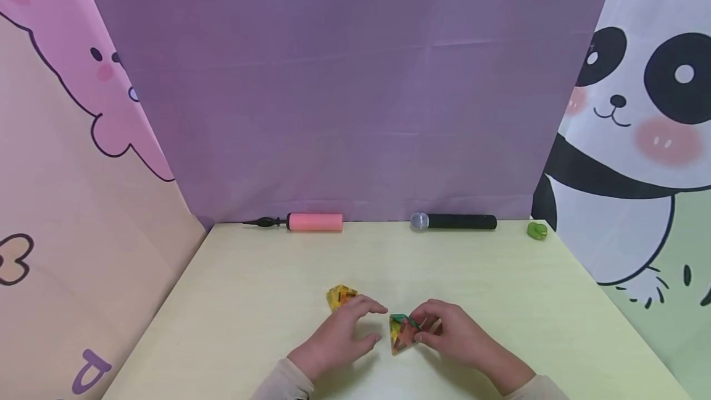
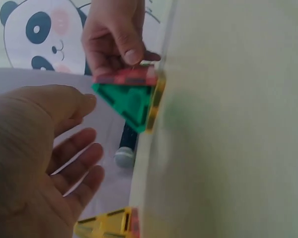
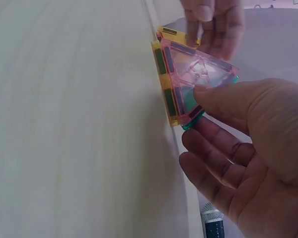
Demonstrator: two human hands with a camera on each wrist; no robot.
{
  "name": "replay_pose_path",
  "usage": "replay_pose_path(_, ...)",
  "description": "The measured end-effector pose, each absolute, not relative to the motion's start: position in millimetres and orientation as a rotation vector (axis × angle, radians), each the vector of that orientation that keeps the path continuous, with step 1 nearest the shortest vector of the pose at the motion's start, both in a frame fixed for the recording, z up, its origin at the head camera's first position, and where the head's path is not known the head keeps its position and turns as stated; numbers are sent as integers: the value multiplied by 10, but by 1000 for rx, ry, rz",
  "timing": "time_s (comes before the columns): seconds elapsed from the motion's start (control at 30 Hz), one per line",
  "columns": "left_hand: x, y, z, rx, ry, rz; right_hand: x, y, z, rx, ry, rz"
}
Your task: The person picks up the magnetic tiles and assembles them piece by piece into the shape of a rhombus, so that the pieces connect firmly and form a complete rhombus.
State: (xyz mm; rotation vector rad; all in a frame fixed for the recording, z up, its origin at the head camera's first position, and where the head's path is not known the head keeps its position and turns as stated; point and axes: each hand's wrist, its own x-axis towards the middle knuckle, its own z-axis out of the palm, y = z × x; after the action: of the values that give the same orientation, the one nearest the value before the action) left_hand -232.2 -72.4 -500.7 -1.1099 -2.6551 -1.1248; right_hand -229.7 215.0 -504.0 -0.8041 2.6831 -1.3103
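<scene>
A small pyramid of joined translucent magnetic tiles (image 1: 403, 333), with red, green and yellow triangles, stands near the middle of the table. My right hand (image 1: 457, 333) pinches it, the thumb on the red triangle (image 3: 188, 74) and the fingers behind. To its left, my left hand (image 1: 347, 332) is held apart from the pyramid, fingers spread and nothing between them. Beyond the left hand lies a second tile piece (image 1: 340, 295), yellow with some red, partly hidden by that hand. In the left wrist view the pyramid's green side (image 2: 129, 101) faces the left hand.
Along the table's back edge lie a pink hand pump (image 1: 315, 222) with a black nozzle, a black microphone (image 1: 461, 221) and a small green object (image 1: 537, 231). A purple cloth (image 1: 355, 91) hangs behind. Printed panels flank the table (image 1: 233, 301) on both sides.
</scene>
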Motion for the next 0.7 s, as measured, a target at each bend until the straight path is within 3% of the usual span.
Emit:
replay_pose_path(0.4,-2504,-1087,-4900,-874,-2563,-1264,-2355,2112,-5009,-793,2627,-1233)
replay_pose_path(0.7,-2642,-1255,-5049,-759,-2574,-1338,-2389,2066,-4990,-831,2593,-1251)
